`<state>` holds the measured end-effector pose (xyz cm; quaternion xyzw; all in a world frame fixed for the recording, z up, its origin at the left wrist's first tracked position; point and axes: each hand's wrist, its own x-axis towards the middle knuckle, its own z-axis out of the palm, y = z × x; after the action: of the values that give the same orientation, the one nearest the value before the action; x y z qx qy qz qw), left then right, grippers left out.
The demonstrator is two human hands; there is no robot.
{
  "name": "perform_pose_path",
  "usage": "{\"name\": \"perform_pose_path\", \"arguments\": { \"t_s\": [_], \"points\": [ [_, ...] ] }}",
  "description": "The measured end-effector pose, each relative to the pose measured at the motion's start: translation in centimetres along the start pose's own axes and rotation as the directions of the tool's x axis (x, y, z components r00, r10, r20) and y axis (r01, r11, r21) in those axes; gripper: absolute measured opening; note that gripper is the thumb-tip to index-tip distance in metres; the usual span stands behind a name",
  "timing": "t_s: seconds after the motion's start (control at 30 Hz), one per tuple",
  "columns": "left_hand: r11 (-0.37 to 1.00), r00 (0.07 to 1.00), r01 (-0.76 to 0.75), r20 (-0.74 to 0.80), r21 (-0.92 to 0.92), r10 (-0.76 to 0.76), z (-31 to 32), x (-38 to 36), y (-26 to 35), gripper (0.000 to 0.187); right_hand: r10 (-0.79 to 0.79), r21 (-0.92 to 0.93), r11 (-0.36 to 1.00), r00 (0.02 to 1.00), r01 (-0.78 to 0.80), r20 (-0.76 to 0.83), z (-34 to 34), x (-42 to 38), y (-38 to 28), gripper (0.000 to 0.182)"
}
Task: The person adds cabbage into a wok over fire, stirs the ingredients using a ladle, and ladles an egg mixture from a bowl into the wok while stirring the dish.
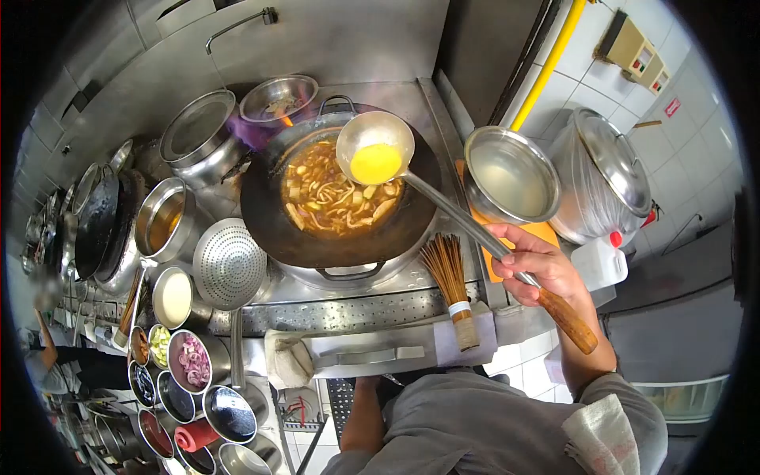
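Observation:
My right hand (540, 267) is closed around the metal shaft of a long ladle (455, 210) with a wooden handle end. Yellow liquid, like beaten egg (375, 163), lies in the ladle's bowl, which is over the far right part of a wok (265, 226). Inside the wok is a brown, soupy mix (336, 194) with pale strips and chunks. Below my right hand, a bamboo wok brush (447, 273) rests at the stove's front edge. My left forearm (364, 416) shows by the counter's front, but the hand itself is hidden.
A perforated skimmer (229, 264) rests left of the wok, near pots and several ingredient containers, one with chopped purple onion (190, 360). A steel bowl of cloudy liquid (511, 176) and a lidded pot (609, 170) stand right. Another person (51, 368) is far left.

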<state>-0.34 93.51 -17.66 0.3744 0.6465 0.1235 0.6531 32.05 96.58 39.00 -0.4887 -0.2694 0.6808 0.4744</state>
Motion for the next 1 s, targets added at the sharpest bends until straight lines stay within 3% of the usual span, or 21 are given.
{"name": "perform_pose_path", "arguments": {
  "t_s": [0.1,0.2,0.23,0.3,0.37,0.43,0.53,0.67,0.7,0.73,0.77,0.83,0.97,1.0],
  "points": [
    [0.998,0.998,-0.03,-0.062,0.046,0.033,-2.7,-1.6,-3.0,0.035,0.007,-0.035,0.999,0.999,-0.006,0.031,0.1,0.5,0.1,0.049],
    [0.876,0.973,-0.147,-0.09,0.458,0.21,-6.6,-3.6,-9.1,0.034,0.018,-0.058,0.998,0.996,-0.013,0.083,0.2,1.3,0.5,0.049],
    [0.696,0.95,-0.2,-0.037,0.69,0.311,-7.8,-4.4,-11.7,0.034,0.012,-0.071,0.998,0.994,-0.004,0.107,0.3,1.8,0.4,0.049],
    [0.358,0.924,-0.174,0.026,0.917,0.381,-9.9,-6.6,-15.2,0.034,-0.004,-0.124,0.992,0.982,0.027,0.187,0.5,3.1,0.4,0.048],
    [0.722,0.977,-0.045,-0.122,0.69,0.177,-11.2,-8.7,-16.8,0.03,0.009,-0.133,0.991,0.973,0.022,0.231,0.7,3.9,0.7,0.048],
    [0.913,0.969,0.128,-0.243,0.387,-0.033,-11.9,-10.3,-18.2,0.027,0.014,-0.11,0.994,0.972,0.012,0.233,1.5,5.0,0.7,0.05],
    [0.953,0.933,0.188,-0.347,0.237,-0.098,-12.4,-12.3,-20.8,0.022,0.018,-0.033,0.999,0.959,-0.009,0.282,2.1,7.5,0.9,0.052],
    [0.953,0.94,0.273,-0.248,0.128,-0.236,-12.5,-15.1,-19.6,0.013,0.015,0.052,0.998,0.951,-0.033,0.31,3.3,11.7,0.6,0.046],
    [0.952,0.923,0.287,-0.237,-0.106,-0.304,-12.3,-15.9,-19.2,0.011,0.003,0.053,0.998,0.95,-0.02,0.311,3.5,12.8,0.4,0.045],
    [0.753,0.956,-0.103,-0.145,0.65,0.256,-12.5,-16.6,-19.0,0.017,-0.011,0.054,0.998,0.95,-0.006,0.313,3.6,14.0,0.4,0.045],
    [0.973,0.967,0.161,-0.223,0.165,-0.122,-12.1,-17.1,-17.2,0.019,-0.025,0.056,0.998,0.949,0.008,0.315,3.6,15.1,0.3,0.044],
    [0.922,0.896,0.191,-0.324,-0.338,-0.304,-11.1,-19.5,-12.8,0.015,-0.053,0.011,0.999,0.954,0.052,0.296,3.6,16.9,-0.3,0.041],
    [0.889,0.877,0.115,-0.376,-0.442,-0.301,-11.0,-20.6,-11.7,0.029,-0.105,-0.058,0.991,0.968,0.121,0.229,2.5,19.1,-1.5,0.042],
    [0.918,0.898,0.204,-0.308,-0.34,-0.314,-11.6,-20.8,-12.1,0.035,-0.124,-0.086,0.985,0.966,0.146,0.228,2.2,19.2,-2.0,0.043]
  ]
}}
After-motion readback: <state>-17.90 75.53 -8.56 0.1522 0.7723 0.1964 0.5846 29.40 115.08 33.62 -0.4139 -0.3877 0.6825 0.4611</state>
